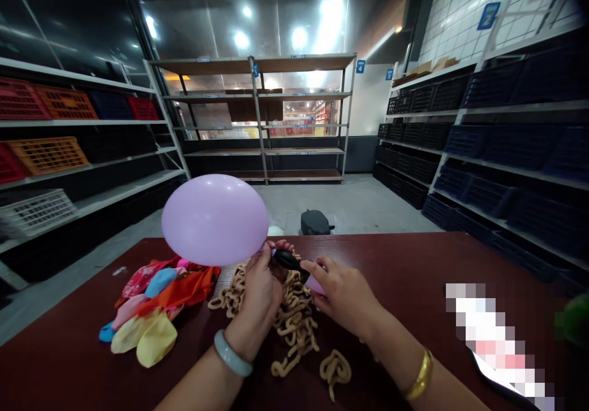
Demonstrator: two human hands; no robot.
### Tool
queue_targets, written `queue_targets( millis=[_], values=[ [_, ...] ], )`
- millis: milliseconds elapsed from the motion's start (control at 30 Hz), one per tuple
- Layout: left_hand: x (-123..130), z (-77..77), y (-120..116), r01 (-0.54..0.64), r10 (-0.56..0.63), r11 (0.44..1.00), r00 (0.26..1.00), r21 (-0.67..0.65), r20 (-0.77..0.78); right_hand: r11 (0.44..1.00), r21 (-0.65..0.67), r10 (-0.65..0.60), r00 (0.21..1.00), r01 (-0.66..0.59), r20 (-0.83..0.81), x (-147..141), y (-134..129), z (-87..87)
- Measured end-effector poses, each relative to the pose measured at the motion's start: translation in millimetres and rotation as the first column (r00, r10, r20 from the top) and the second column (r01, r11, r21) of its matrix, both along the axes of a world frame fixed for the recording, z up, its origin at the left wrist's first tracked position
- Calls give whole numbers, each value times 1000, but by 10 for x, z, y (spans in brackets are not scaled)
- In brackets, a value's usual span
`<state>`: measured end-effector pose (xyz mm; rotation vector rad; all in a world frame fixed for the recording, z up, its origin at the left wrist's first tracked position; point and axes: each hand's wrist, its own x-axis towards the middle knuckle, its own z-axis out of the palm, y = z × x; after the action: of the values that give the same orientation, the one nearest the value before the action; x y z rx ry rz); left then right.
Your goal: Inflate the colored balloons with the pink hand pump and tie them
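An inflated lilac balloon [214,219] is up to the left above the table. My left hand [264,279] pinches its neck between thumb and fingers. Close to that neck is a black piece [286,259], which looks like the nozzle end of a small hand pump. My right hand [343,288] is closed around its other end, where a bit of lilac [315,284] shows under the fingers. Limp balloons [159,303] in red, orange, pink, blue and yellow lie piled on the left. Beneath my hands spreads a heap of tan, cord-like loops [297,331].
The dark red table [400,270] fills the foreground. One tangled tan loop [335,371] lies apart. A pixelated flat item [501,349] is on the right. Shelves with crates [50,156] line both sides, and a metal rack [264,122] stands behind. A dark bag-like object [315,222] sits beyond the table.
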<state>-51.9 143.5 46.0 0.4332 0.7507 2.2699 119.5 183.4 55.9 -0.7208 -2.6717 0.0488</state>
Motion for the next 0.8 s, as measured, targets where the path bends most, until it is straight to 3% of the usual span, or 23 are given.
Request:
queue_targets(
  millis=[267,533,700,800],
  values=[
    [84,-59,-10,145,-146,989,986,-19,-83,995,-104,4,1000,-2,21,79,85,45],
    [87,-53,-44,119,-127,991,980,-57,-155,987,-159,2,1000,0,8,103,91,71],
    [56,-67,-1,85,-90,995,990,-44,-105,991,-131,17,1000,-15,11,74,58,69],
    [-114,-34,32,9,-10,1000,998,-8,-55,994,-106,26,999,-23,30,83,55,69]
  ],
)
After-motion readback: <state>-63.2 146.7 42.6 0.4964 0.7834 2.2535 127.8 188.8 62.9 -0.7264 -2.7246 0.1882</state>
